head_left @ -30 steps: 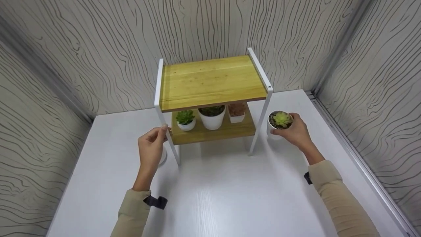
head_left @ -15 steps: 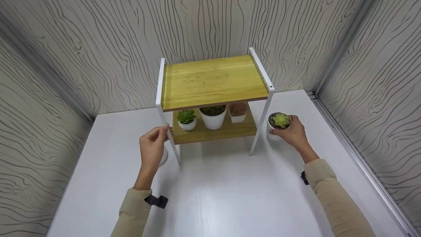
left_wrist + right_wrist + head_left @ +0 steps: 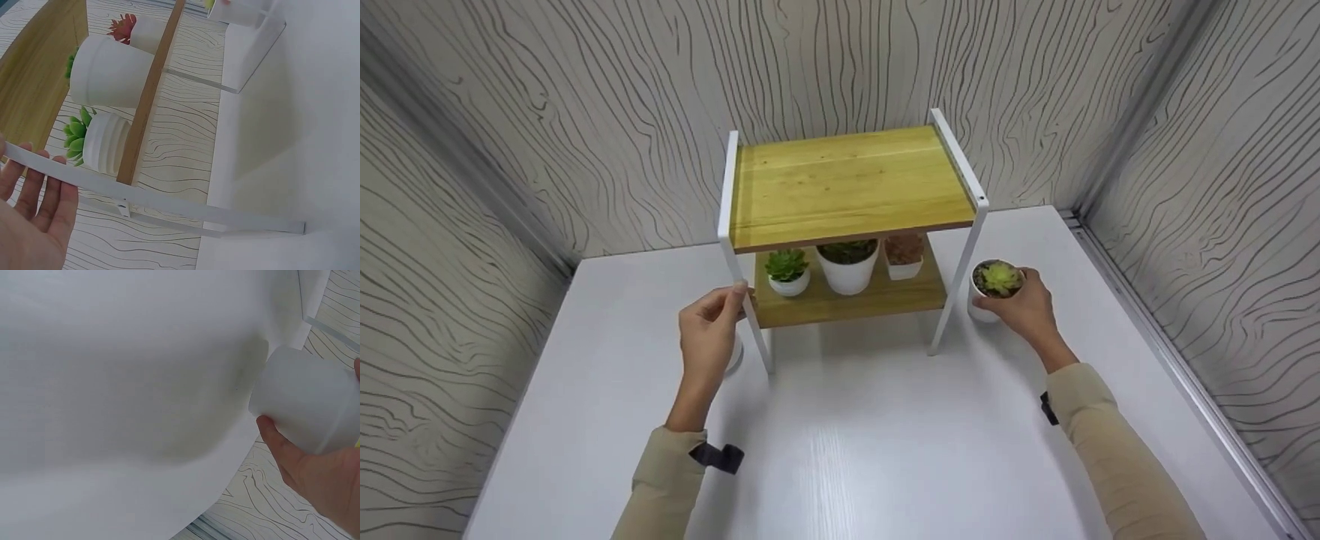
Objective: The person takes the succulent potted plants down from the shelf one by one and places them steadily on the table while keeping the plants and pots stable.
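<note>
A two-tier wooden shelf (image 3: 847, 187) with a white frame stands on the white table. My left hand (image 3: 710, 326) holds its front left leg, thumb on one side and fingertips on the other; the leg (image 3: 101, 179) crosses the left wrist view. To the right of the shelf, my right hand (image 3: 1024, 300) grips a white pot (image 3: 981, 309) with a yellow-green succulent (image 3: 998, 277). In the right wrist view the pot (image 3: 304, 396) is tilted by the camera angle. Whether its base touches the table I cannot tell.
On the lower tier stand a small green succulent (image 3: 787, 268), a larger white pot (image 3: 847, 274) and a reddish plant (image 3: 904, 251) in a white pot. A white round item (image 3: 734, 355) is partly hidden behind my left wrist. Patterned walls (image 3: 840, 67) enclose the table (image 3: 847, 450).
My right hand has come slightly nearer and lower with the potted succulent. The left hand keeps its hold on the shelf leg; the whole view has shifted a little.
</note>
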`<state>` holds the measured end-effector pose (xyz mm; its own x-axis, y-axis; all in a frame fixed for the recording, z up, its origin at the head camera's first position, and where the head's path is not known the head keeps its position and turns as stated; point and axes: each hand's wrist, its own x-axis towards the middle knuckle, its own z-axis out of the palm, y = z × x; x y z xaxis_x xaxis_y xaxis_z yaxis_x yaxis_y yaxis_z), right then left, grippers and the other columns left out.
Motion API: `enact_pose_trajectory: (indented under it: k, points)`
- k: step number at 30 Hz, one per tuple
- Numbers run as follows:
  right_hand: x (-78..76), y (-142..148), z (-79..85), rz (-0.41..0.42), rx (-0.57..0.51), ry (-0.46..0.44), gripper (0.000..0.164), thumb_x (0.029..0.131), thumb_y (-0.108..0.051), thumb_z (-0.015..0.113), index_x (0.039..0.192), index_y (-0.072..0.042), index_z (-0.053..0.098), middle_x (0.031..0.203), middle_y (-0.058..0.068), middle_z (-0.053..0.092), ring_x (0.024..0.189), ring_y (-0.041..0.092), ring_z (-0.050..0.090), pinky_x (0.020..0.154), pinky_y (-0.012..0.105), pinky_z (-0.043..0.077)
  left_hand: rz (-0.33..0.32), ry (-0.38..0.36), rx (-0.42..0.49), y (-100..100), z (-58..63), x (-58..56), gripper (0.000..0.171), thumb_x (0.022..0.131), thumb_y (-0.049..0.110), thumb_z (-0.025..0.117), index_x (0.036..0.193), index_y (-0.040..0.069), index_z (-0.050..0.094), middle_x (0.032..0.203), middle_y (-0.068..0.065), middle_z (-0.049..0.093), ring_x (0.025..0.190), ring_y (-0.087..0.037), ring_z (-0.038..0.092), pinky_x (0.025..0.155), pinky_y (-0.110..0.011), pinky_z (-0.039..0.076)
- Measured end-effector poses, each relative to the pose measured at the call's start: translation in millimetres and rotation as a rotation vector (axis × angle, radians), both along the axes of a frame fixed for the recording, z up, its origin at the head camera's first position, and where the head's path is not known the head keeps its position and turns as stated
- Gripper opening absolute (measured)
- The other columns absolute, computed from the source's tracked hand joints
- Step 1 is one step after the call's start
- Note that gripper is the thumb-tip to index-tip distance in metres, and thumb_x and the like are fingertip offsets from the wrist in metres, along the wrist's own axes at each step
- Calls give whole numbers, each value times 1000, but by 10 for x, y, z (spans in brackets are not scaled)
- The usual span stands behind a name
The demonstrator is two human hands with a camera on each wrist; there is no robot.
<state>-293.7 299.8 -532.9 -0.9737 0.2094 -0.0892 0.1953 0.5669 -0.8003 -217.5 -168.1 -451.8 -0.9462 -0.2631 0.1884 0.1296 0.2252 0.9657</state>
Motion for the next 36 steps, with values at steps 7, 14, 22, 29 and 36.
enact_pose_trajectory:
  k: [7,14,22,29,36]
  points:
    - [-18,9,-37,-9,-3,5,107,84,-34,87,158,10,23,157,35,42,148,49,43,123,61,39,12,16,-7,14,8,2,23,104,27,68,107,9,81,109,-8,79,97,-16,75,88,-21,62]
    - [-48,14,-40,-27,-23,-3,109,83,-34,87,159,10,22,158,34,41,149,48,43,123,60,39,10,23,-2,17,28,8,25,104,30,69,106,9,81,107,-8,80,99,-16,75,90,-23,63]
    - [-64,18,-73,-37,-38,-14,109,83,-34,87,159,10,23,158,34,41,149,48,42,124,58,40,15,6,1,12,18,3,27,104,31,68,105,8,81,106,-8,80,106,-23,75,96,-36,63]
    - [-82,5,-103,-44,-35,-23,109,83,-33,88,160,9,22,159,33,40,150,48,41,124,58,40,12,0,16,16,6,7,26,104,31,68,104,8,81,106,-8,80,106,-20,74,101,-46,61]
    - [-89,12,-118,-22,-10,1,108,83,-36,87,159,10,24,157,34,42,148,48,43,123,59,40,3,25,19,12,13,8,26,104,29,68,106,6,81,106,-10,79,99,-10,76,96,-36,63]
